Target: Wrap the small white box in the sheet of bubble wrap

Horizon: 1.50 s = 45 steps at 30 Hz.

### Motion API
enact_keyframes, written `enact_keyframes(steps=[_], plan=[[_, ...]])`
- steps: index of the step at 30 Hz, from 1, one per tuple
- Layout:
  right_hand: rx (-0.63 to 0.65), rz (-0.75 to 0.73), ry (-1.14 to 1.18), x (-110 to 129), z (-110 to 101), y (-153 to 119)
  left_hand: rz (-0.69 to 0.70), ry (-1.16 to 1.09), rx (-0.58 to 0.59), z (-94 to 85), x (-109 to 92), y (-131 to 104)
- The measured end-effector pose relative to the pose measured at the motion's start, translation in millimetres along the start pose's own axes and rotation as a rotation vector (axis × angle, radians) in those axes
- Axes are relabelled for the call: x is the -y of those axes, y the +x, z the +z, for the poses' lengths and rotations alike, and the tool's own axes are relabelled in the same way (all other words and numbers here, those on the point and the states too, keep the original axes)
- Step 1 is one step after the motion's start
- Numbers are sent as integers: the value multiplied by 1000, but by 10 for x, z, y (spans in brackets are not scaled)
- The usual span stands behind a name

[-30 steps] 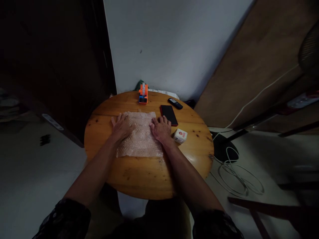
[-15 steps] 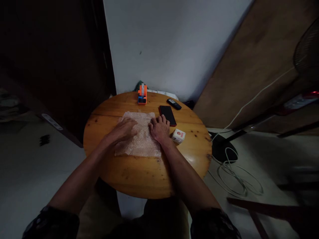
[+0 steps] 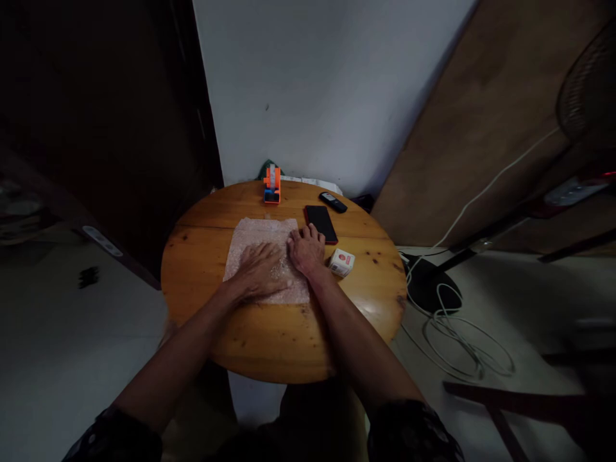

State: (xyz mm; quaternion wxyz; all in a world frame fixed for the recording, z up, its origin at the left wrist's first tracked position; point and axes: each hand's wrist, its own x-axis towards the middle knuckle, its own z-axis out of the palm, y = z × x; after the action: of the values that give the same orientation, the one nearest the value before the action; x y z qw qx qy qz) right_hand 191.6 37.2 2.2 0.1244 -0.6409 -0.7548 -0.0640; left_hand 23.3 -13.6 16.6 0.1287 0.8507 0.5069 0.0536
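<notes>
A sheet of clear bubble wrap (image 3: pixel 243 240) lies flat on the round wooden table (image 3: pixel 269 346). My left hand (image 3: pixel 262 269) rests palm down on its middle, fingers stretched out and thumb apart. At the sheet's right edge my right hand (image 3: pixel 307 249) lies with its fingers spread and slightly bent, holding nothing. Its fingertips are close to a dark smartphone with a red edge (image 3: pixel 321 224); whether they touch it I cannot tell. Just right of that wrist sits a small white box with red print (image 3: pixel 342 262).
An orange and blue tape dispenser (image 3: pixel 272 185) stands at the table's far edge. A black keypad phone (image 3: pixel 333 202) lies behind the smartphone. On the floor to the right are a coiled pale cable (image 3: pixel 462 346) and a fan's round base (image 3: pixel 433 285). A wall (image 3: pixel 327 90) rises behind.
My left hand has moved right and nearer to me across the bubble wrap and flattened out. The sheet now looks smoother. My right hand has stayed at the right edge.
</notes>
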Motion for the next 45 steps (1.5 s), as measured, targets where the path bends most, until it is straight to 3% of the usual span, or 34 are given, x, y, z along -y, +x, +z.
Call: enact_keyframes(steps=[6,10,16,21,25,29,33,35,37,39,41,45], plan=[[-1,-4,5,-9,-17,-4,0,35,-15,111,22,14],[8,17,13,23,-134,-22,-6,38,-24,115,11,17],[120,-7,11,-12,-628,-77,-17,40,-11,102,11,19],[227,-15,-11,-391,-998,-352,-13,35,-11,131,39,28],[296,146,0,-776,-894,-597,-14,30,8,124,39,26],[184,251,161,-968,-740,-692,-15,22,5,111,34,12],[65,180,728,-769,-846,-636,11,7,-19,107,27,-5],[66,82,1057,-499,-896,-566,21,0,-31,103,19,-6],[144,-14,1296,-178,-864,-477,21,-8,-44,101,8,0],[250,-66,1454,107,-739,-384,21,-10,-54,106,2,9],[281,-27,1570,281,-556,-309,29,-15,-57,119,2,14],[204,160,1690,257,-222,-240,56,-52,-79,129,6,9]])
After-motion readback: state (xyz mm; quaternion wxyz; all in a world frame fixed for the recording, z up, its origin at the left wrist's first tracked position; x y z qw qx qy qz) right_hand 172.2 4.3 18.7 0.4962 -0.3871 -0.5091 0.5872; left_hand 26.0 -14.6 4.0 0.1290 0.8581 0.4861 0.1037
